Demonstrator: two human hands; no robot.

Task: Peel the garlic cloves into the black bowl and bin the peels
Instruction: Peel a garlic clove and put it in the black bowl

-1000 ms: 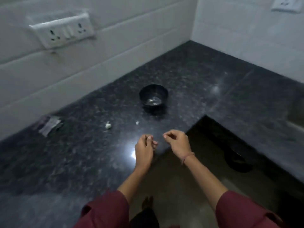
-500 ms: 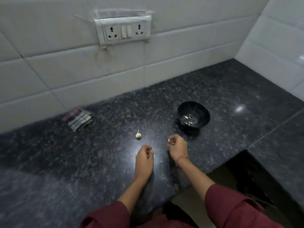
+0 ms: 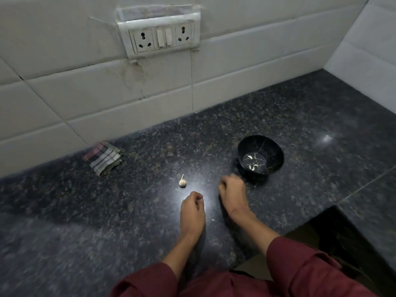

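Note:
The black bowl [image 3: 241, 154] stands on the dark granite counter [image 3: 107, 211] with a few peeled garlic cloves [image 3: 252, 166] lying in its bottom. A single unpeeled garlic clove [image 3: 182, 182] with a short stalk lies on the counter, left of the bowl. My left hand [image 3: 191, 207] rests just below that clove with its fingers curled in and nothing showing in them. My right hand [image 3: 232, 189] is blurred, its fingers curled, close to the bowl's near left side. Whether it holds anything is hidden.
A folded checked cloth [image 3: 103, 157] lies by the tiled wall at the left. A socket panel [image 3: 159, 37] is on the wall above. The counter's edge [image 3: 334, 213] drops to a dark gap at the lower right. A tiny white scrap [image 3: 212, 219] lies between my wrists.
My view swung from the counter's corner and floor gap back to the wall. Both hands came in over the counter. The right hand edged nearer the bowl.

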